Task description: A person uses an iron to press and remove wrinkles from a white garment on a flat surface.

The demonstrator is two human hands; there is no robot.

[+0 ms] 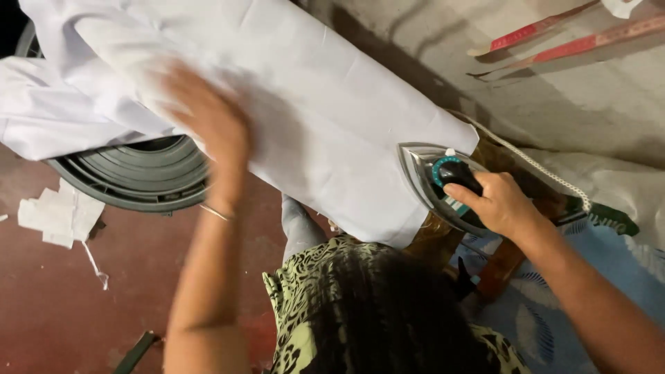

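A white cloth (325,118) lies spread over a narrow board and hangs off its left side. My left hand (208,114), blurred with motion, rests flat on the cloth with fingers apart. My right hand (495,201) grips the black handle of an electric iron (433,176), which stands at the cloth's right end with its tip pointing toward the cloth. The iron has a teal dial and a white braided cord (547,173) trailing to the right.
A dark green round ribbed tub (138,176) sits under the cloth at left. White fabric scraps (59,215) lie on the red floor. Red measuring tapes (554,34) lie on the grey surface at top right. Blue patterned fabric (554,305) is at lower right.
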